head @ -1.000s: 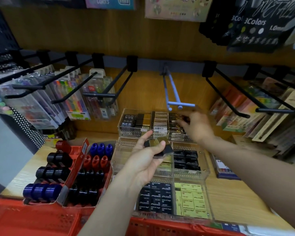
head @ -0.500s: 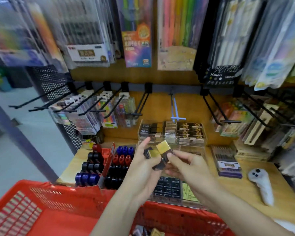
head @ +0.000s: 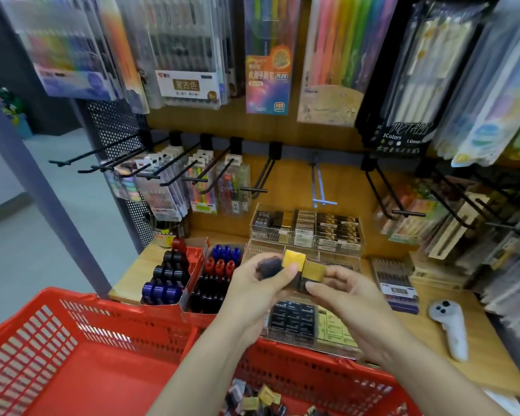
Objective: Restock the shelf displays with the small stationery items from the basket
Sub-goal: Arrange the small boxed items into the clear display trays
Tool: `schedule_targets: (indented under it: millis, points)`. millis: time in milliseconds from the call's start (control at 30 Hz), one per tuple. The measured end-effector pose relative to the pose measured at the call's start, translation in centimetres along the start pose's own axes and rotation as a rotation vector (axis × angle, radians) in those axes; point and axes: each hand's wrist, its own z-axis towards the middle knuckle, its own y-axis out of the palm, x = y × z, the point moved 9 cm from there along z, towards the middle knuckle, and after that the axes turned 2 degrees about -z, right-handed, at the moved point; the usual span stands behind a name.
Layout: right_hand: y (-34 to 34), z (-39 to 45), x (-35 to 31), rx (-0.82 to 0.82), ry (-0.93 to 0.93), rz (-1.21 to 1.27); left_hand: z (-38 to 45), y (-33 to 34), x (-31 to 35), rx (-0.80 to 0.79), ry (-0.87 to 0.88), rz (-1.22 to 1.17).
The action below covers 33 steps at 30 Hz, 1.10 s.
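Observation:
My left hand grips a small stack of boxes: a dark box and a gold-topped box. My right hand pinches a gold-and-black box at the right end of that stack. Both hands are held over the front of the clear tiered tray, whose back row holds black and gold boxes. The red basket stands below, with several loose small boxes at its bottom.
Red cartons of black, blue and red ink bottles stand left of the tray. A white controller lies on the wooden shelf at the right. Black hooks with hanging pen packs jut out above.
My right hand came back from the tray's back row to the stack in my left hand and now pinches a box. The view tilted up and back, showing the basket.

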Motion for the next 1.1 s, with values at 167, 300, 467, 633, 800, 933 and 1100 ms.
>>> schedule_targets:
  millis: [167, 300, 467, 633, 800, 933, 1100]
  points:
    - [-0.2, -0.2, -0.7, -0.073, -0.008, 0.074, 0.2, -0.2, 1.0, 0.028, 0.097, 0.234]
    - [-0.3, -0.4, -0.8, -0.047, -0.031, 0.017, 0.0, 0.5, 1.3, -0.021, 0.122, 0.332]
    - [-1.1, -0.3, -1.1, 0.006, -0.080, -0.065, 0.2, -0.4, 1.7, 0.060, 0.144, 0.490]
    - [-1.3, 0.1, -1.0, 0.026, -0.063, -0.011, 0.3, -0.6, 1.0, 0.041, 0.091, 0.464]
    - [-0.9, 0.2, -0.3, 0.017, -0.044, 0.005, 0.7, -0.3, 0.0, 0.021, 0.002, 0.303]
    - [-1.2, 0.4, -0.1, 0.088, -0.044, 0.171, 0.8, 0.6, -0.8, 0.011, -0.038, 0.129]
    - [-0.8, 0.4, -0.1, 0.137, -0.111, 0.156, 1.1, 1.1, -1.1, 0.049, 0.020, 0.154]
